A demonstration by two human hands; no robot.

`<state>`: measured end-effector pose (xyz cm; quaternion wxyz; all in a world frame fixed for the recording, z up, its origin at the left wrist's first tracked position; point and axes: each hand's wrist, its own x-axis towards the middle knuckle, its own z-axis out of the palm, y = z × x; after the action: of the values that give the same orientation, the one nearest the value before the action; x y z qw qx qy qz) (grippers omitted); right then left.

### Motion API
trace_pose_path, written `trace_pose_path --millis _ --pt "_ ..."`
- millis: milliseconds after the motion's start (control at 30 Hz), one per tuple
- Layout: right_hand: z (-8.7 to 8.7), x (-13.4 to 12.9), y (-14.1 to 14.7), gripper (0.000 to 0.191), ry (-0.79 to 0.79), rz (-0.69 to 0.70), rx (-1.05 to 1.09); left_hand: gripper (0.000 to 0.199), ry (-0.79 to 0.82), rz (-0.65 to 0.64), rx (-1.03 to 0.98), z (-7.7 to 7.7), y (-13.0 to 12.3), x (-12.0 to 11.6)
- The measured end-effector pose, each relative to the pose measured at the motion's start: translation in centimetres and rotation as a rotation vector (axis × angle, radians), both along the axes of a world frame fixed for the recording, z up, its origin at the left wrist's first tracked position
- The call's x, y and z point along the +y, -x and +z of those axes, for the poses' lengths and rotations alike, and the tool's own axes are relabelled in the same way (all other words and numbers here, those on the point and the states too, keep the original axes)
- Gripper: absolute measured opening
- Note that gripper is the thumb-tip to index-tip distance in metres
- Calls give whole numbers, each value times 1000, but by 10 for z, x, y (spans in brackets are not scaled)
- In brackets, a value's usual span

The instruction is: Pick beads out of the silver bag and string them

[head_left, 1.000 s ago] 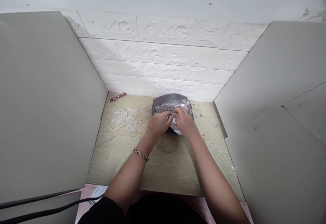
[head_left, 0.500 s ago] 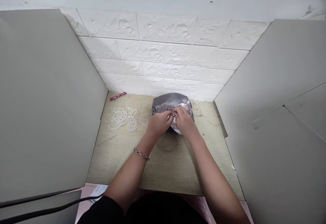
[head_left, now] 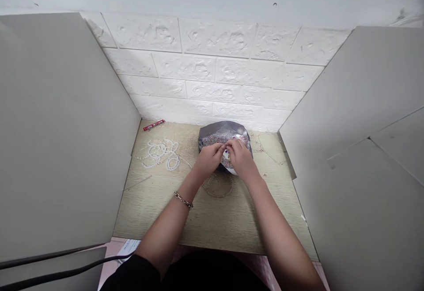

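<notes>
My left hand (head_left: 209,157) and my right hand (head_left: 240,157) meet with pinched fingertips over a silvery grey bag (head_left: 223,130). What the fingertips hold is too small to make out. Inside the bag lie many small shiny beads (head_left: 215,138), some red and pink; my hands cover part of it. Below my wrists a loop of beaded string (head_left: 221,194) rests on the table. A thin beaded strand runs left from near my left wrist to a heap of white bead strings (head_left: 162,154).
A small red packet (head_left: 154,125) lies at the table's back left. Thin strands (head_left: 261,147) lie right of the bag. Grey panels (head_left: 66,127) (head_left: 357,141) stand on both sides, with a white brick-pattern wall (head_left: 198,70) behind the wooden table (head_left: 218,224).
My fingertips have shifted slightly, with the left fingers a little higher and closer against the right ones. The bag and the bead strings stay where they were.
</notes>
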<state>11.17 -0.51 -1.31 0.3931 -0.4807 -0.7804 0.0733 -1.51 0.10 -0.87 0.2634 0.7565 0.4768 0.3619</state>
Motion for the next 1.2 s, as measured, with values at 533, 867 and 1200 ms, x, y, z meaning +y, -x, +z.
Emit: trace_pose_path --millis 533,867,1200 --pt "1 -1 -2 16 0 -13 145 37 108 23 -265 0 0 3" --pt "-2 13 1 13 761 -1 1732 34 197 46 -372 2 0 5" --pt "1 8 3 13 1141 225 2029 35 414 20 -503 0 1 8"
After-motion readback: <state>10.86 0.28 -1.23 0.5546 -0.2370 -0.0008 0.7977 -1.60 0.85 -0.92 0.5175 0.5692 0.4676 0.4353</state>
